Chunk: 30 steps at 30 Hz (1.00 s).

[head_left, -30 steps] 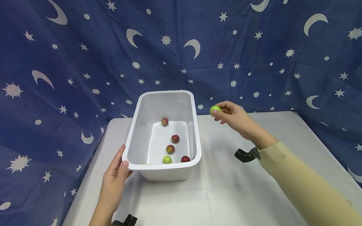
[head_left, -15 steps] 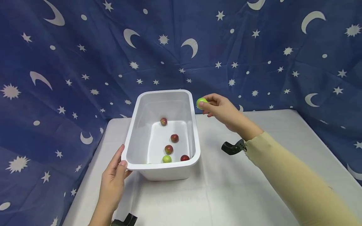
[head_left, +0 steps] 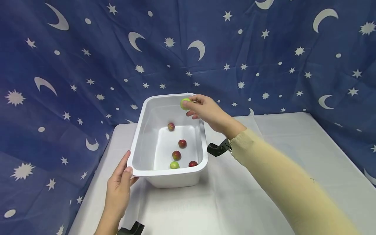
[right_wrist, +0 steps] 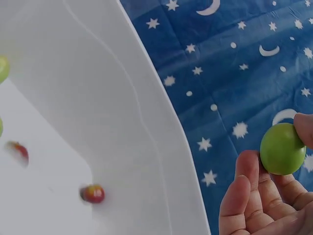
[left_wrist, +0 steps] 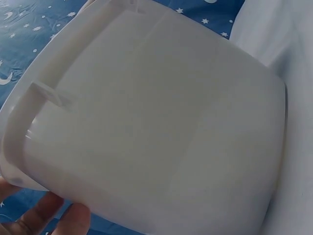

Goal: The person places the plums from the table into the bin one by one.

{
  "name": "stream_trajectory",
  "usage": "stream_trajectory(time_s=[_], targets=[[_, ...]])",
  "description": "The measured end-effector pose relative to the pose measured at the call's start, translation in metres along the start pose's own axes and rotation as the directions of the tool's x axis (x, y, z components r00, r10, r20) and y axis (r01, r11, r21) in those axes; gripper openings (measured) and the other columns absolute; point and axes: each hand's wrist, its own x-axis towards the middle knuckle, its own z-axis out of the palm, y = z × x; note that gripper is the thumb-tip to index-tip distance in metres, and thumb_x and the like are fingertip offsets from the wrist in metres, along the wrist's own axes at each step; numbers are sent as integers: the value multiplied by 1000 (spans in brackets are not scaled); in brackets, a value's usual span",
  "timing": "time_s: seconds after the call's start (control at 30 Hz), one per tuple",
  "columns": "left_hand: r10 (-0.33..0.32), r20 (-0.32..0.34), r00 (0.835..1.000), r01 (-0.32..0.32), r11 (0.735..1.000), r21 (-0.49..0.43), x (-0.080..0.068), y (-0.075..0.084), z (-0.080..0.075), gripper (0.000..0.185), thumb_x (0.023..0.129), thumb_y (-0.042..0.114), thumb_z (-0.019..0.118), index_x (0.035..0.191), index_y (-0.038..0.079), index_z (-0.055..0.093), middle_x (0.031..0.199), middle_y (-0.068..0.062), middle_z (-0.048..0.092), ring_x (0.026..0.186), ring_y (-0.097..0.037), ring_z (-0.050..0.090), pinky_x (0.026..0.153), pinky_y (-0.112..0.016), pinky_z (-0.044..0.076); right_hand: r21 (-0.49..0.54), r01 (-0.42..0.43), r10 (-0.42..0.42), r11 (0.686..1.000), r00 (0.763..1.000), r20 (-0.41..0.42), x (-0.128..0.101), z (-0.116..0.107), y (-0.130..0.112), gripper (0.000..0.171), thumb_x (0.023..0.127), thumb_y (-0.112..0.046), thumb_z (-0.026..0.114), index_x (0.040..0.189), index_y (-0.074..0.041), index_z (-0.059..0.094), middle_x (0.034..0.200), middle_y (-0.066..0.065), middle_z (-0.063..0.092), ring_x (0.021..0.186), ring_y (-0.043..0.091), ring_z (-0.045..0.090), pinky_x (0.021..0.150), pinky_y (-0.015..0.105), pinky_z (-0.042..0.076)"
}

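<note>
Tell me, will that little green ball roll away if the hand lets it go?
Probably. The green ball looks round and smooth, so it should roll easily. The right hand pinches it over the white tub, whose walls would likely stop it, as with the fruits already inside.

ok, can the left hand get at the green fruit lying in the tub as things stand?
Probably yes. The left hand rests on the near corner of the white tub, which is open-topped, and the green fruit lies near that end with nothing covering it.
</note>
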Motion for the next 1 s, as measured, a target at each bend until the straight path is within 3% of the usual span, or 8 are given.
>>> stream_trajectory(time_s=[0.2, 0.5, 0.73, 1.0], targets=[[9, -27, 1000, -10, 1000, -15, -1, -1, 0, 44, 105, 14, 38, 149, 19, 39, 149, -7, 39, 123, -16, 52, 86, -25, 50, -39, -21, 23, 999, 998, 56, 11, 22, 1, 38, 90, -38, 67, 117, -13, 58, 114, 2, 64, 100, 20, 63, 91, 38, 47], [10, -35, 999, -11, 999, -31, 0, -3, 3, 44, 105, 13, 39, 149, 17, 40, 149, -7, 41, 122, -17, 52, 86, -25, 50, -106, -97, 109, 990, 987, 117, 16, 37, 12, 38, 90, -27, 69, 120, -9, 54, 114, 6, 65, 107, 23, 58, 93, 39, 47], [5, -35, 999, -6, 999, -42, 0, -4, 5, 44, 105, 15, 40, 149, 16, 39, 149, -6, 41, 122, -18, 51, 86, -25, 50, -213, -109, 133, 971, 986, 99, 15, 41, 17, 36, 90, -27, 69, 119, -13, 54, 114, 4, 62, 109, 21, 55, 94, 38, 45], [2, -41, 999, -3, 999, -37, 0, -4, 3, 44, 105, 13, 38, 149, 13, 39, 148, -6, 41, 122, -19, 51, 87, -25, 50, -227, -141, 163, 964, 983, 80, 14, 41, 17, 45, 90, -30, 68, 129, -17, 51, 119, 5, 56, 112, 22, 54, 100, 49, 37]])
